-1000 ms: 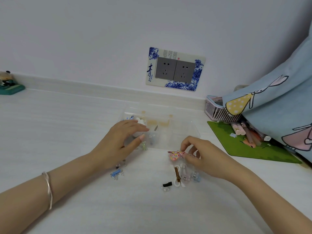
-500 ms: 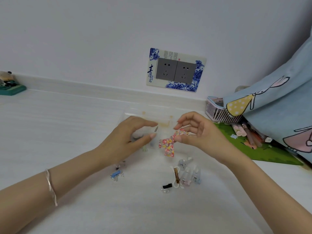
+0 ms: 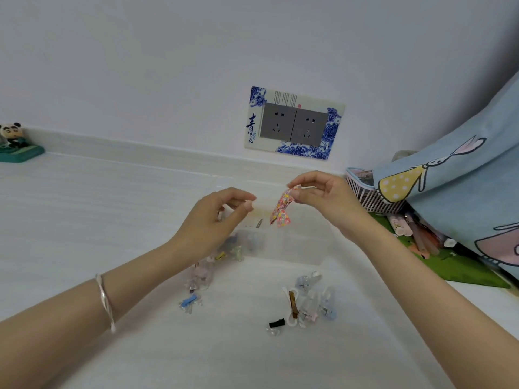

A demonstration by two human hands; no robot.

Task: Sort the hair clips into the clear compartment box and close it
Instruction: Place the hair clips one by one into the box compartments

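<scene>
The clear compartment box (image 3: 303,249) lies open on the white counter in front of me, with small clips in its left compartments. My right hand (image 3: 323,197) pinches a pink floral bow clip (image 3: 282,211) by its top and holds it dangling above the box. My left hand (image 3: 213,217) hovers over the box's left side, thumb and fingers pinched together; I cannot tell whether anything is between them. A loose pile of clips (image 3: 304,304) lies on the counter below the box, with a blue clip (image 3: 188,301) and pale pink clips (image 3: 200,276) to the left.
A wall socket plate (image 3: 295,123) is behind the box. A pink basket (image 3: 365,192), a green mat (image 3: 455,262) with pens, and a blue cartoon-print cushion (image 3: 463,197) crowd the right. A panda figurine (image 3: 14,141) stands at the far left.
My right hand picked the floral bow clip up off the counter and raised it above the box. My left hand lifted from the box's left compartments and pinched its fingers.
</scene>
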